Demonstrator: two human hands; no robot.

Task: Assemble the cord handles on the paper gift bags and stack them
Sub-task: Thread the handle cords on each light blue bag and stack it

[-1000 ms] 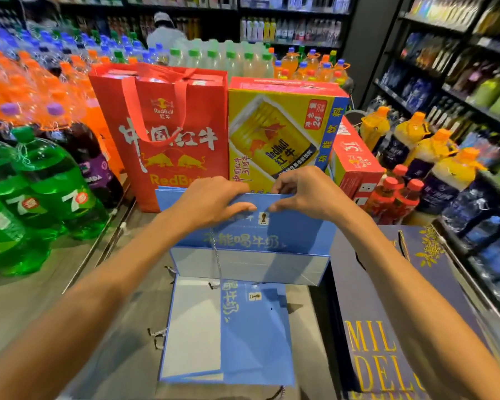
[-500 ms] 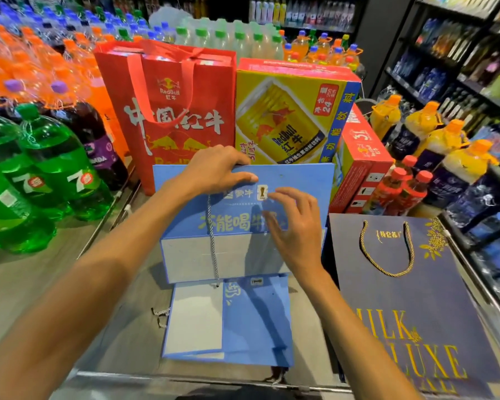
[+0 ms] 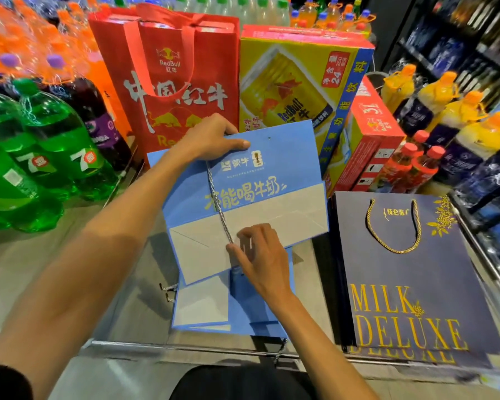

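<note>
head view: left hand grips the top of the blue gift bag, right hand pinches the cord at its loose end, probably bound next for the empty hole.

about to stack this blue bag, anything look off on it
The handle is unfinished: the grey cord runs from under the left hand, gripping the top edge of the blue bag, down to the right hand pinching its loose end, and the hole by the top edge is empty. The bag is tilted.
</note>
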